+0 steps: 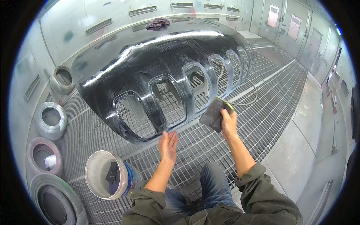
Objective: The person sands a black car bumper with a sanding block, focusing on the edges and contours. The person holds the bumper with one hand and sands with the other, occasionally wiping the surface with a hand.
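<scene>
A large, curved black panel (99,88) with a row of rounded openings stands in front of me, its glossy skin smeared with whitish residue. My left hand (168,147) is at its lower edge, just under the pillar between the two nearest openings. The fingers are stretched out and hold nothing; whether they touch the rim I cannot tell. To the right, my right hand (229,123) grips a dark sheet of sandpaper (213,115) with a yellow-green pad edge showing behind it. The sheet is near the panel's lower rim, apparently clear of it.
A crumpled dark cloth (158,24) lies on top of the panel. At my left stands a white bucket (93,176) with dark pieces inside. Several tires (51,120) line the left wall. The floor is metal grating (258,131), and a pale hose (256,98) lies across it.
</scene>
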Demonstrator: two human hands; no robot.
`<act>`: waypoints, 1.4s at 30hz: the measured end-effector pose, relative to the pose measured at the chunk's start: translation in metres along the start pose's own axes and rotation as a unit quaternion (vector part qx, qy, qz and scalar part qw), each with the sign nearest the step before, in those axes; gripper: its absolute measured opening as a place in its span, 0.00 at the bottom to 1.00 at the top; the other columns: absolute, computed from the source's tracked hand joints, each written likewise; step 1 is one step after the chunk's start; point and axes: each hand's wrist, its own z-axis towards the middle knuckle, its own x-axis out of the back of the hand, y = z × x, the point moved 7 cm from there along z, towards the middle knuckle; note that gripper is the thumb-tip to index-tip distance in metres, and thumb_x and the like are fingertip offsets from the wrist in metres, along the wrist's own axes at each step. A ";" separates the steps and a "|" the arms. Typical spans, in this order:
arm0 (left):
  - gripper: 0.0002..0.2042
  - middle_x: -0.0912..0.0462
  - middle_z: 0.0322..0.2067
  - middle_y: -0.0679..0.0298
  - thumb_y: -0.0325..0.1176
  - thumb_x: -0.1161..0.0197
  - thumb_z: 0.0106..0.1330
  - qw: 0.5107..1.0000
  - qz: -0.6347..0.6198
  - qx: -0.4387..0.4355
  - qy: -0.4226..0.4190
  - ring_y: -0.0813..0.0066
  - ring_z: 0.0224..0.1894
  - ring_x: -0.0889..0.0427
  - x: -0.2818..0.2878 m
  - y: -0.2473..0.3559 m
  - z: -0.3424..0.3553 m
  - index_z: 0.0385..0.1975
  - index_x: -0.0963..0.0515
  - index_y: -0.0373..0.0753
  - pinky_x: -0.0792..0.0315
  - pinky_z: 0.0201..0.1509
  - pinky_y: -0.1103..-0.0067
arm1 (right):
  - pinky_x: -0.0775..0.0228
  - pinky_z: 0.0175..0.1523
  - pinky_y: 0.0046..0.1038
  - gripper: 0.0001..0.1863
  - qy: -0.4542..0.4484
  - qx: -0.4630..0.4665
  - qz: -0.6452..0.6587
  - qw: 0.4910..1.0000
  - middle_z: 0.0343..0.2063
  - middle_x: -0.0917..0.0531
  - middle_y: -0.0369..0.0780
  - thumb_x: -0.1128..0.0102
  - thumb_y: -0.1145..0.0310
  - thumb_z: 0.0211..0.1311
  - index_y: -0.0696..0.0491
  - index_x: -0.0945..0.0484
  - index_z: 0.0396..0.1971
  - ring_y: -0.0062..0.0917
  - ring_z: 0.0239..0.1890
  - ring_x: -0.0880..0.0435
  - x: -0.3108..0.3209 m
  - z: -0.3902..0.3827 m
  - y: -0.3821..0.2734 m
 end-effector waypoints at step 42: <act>0.35 0.23 0.60 0.50 0.53 0.34 0.67 0.997 0.065 -0.005 -0.035 0.60 0.63 0.21 -0.047 -0.017 0.024 0.61 0.32 0.27 0.25 0.71 0.68 | 0.30 0.35 0.22 0.10 0.022 0.130 -0.113 0.985 0.26 0.16 0.35 0.25 0.69 0.62 0.60 0.15 0.35 0.14 0.29 0.24 -0.073 0.021 0.020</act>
